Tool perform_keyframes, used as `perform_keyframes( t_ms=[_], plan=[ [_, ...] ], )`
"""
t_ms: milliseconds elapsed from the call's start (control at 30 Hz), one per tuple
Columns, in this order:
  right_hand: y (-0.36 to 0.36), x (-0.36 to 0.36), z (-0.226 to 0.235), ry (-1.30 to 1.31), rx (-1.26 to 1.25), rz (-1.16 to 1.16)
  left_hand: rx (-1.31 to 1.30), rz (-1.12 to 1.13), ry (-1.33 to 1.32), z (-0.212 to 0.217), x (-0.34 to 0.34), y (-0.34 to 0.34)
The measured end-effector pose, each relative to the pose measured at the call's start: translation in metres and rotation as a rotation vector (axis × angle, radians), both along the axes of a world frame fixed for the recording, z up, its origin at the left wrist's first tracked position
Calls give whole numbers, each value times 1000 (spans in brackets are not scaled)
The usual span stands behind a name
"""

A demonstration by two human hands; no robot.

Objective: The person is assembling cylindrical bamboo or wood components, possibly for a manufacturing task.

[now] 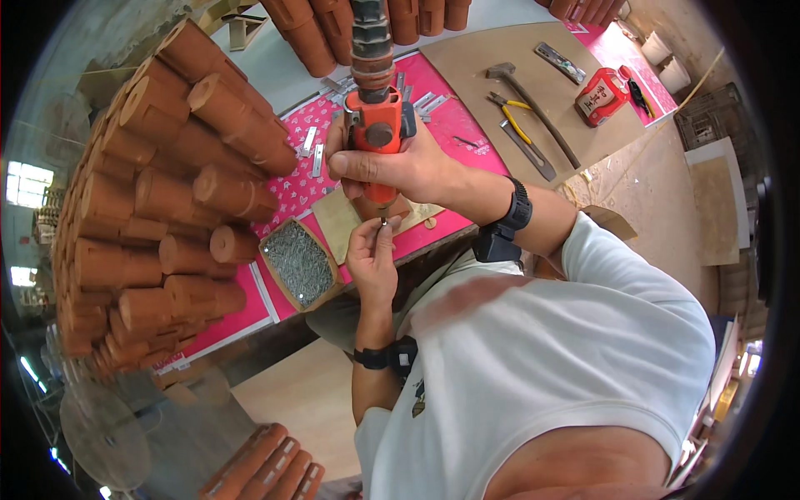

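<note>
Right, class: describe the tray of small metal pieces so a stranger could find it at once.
Start at the pink table and the big stack of brown cylinders on its left. At the stack's lower right edge lies the shallow tray, the only container filled with tiny silver fasteners.

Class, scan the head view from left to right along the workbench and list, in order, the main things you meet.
Stack of terracotta-coloured cylinders → tray of small nails → orange power screwdriver gripped by the right hand → yellow-handled pliers → hammer → red bottle.

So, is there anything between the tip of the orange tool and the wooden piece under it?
Only the left hand, whose fingertips pinch something small, likely a screw, at the tip of the orange power tool gripped by the right hand, above the wooden piece.
</note>
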State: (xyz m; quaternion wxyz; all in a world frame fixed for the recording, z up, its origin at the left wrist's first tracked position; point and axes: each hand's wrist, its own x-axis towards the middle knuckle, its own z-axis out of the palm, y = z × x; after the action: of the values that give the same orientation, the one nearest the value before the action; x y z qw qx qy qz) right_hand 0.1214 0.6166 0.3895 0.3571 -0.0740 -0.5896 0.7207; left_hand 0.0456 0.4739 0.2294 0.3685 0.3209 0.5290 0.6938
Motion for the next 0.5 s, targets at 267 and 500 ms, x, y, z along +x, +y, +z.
perform_keyframes(
  t_ms=[267,500],
  plan=[
    [-5,-4,-4,-19,12,-18,63,27,22,-2,3,1],
    [-6,-2,-5,-47,0,-36,78,31,21,-4,6,0]
  ],
)
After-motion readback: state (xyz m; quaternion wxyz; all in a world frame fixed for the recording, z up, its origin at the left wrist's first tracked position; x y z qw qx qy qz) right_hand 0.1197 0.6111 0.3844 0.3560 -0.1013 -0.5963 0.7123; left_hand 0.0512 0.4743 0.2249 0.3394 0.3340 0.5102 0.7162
